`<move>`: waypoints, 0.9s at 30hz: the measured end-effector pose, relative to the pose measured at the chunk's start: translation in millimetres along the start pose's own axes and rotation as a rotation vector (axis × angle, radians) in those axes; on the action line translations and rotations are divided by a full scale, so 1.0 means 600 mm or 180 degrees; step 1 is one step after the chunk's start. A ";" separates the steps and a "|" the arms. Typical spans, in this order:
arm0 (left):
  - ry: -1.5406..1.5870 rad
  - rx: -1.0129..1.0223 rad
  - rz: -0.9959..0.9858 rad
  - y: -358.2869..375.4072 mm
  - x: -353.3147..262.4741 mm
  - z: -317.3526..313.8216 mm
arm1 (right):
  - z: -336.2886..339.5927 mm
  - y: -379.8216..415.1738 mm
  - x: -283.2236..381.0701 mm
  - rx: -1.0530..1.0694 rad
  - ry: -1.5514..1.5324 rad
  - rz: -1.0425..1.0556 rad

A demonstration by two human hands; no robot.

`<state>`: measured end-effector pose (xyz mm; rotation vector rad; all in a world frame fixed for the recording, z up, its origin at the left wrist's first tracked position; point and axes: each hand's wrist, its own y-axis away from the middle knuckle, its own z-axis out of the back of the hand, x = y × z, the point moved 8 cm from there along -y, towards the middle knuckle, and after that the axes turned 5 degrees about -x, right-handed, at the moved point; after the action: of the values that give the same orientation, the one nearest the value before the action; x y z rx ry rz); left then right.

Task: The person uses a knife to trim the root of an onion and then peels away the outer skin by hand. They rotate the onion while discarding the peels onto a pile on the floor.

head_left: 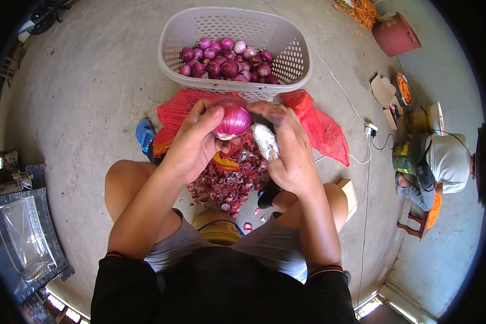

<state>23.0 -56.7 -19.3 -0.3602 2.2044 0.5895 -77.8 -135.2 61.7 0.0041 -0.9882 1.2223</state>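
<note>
My left hand (197, 141) is closed around a large red onion (233, 120), its thumb on the onion's upper side. Close beside the onion's right side is my right hand (287, 141), fingers curled. A crinkled white wrapping (265, 141) seems to cover its thumb, and the index fingertip is darkened. Whatever these fingers hold, if anything, is hidden. Beneath both hands lies a pile of red onion skins (227, 186), partly on red mesh sacks (321, 129). Beyond stands a grey plastic basket (170, 51) with many peeled-looking red onions (229, 67).
A yellow bucket (216, 227) sits between my knees. A white cable (368, 178) crosses the floor to a socket (370, 129). At the right, another person (445, 164) sits near orange shreds (433, 209). A red tub (397, 35) stands by the wall.
</note>
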 end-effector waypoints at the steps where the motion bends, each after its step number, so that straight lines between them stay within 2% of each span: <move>1: -0.0010 -0.0017 0.0020 0.001 -0.001 0.000 | 0.002 0.000 0.000 -0.0062 -0.0095 0.0024; 5: 0.0008 -0.0004 0.0086 0.001 -0.002 0.002 | 0.009 0.001 -0.004 -0.0185 -0.0242 0.0112; 9: 0.0104 0.0008 0.0117 0.001 -0.003 0.004 | 0.007 0.012 -0.033 -0.0138 -0.0723 -0.0511; 15: -0.0008 -0.0074 -0.0116 0.001 -0.012 0.001 | -0.014 0.024 -0.026 -0.0009 -0.1566 -0.0961; 20: 0.0194 0.0140 -0.0239 0.004 -0.016 -0.001 | -0.016 0.015 -0.021 0.0237 -0.1007 -0.0619; 23: 0.0123 0.0143 -0.0338 0.005 -0.022 -0.005 | -0.010 0.012 -0.018 0.0146 -0.0849 -0.0525; 27: -0.0107 0.0127 -0.0353 0.005 -0.024 -0.005 | -0.007 0.015 -0.026 0.0214 -0.0952 -0.0579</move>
<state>29.3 -54.9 -5.6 -0.4454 2.1456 0.4872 -82.2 -142.0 44.9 0.3314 -1.1775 1.1052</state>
